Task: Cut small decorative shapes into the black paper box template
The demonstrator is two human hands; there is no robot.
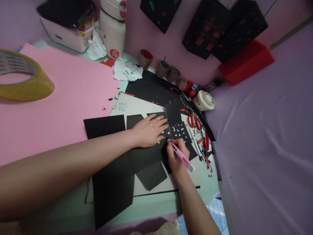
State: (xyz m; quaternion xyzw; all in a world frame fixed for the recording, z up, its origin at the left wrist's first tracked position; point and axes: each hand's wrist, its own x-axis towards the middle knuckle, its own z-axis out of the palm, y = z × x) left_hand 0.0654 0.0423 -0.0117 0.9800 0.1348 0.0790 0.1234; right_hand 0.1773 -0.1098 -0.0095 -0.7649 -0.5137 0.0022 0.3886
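Head view: black card (153,156) with crescent, star cutouts (173,129); right grip (176,163) wraps pink tool (181,155), left grip (149,131) spread on card.

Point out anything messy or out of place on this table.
Red and black paper scraps lie strewn near the red-handled scissors, right of the right hand, looking like uncleared cuttings. A crumpled white tissue with green stains, beside the small cups, also looks untidy.

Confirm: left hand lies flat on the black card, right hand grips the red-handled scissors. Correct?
Wrong on the tool: the head view shows the right hand gripping a slim pink tool. The left hand does lie flat on the black card.
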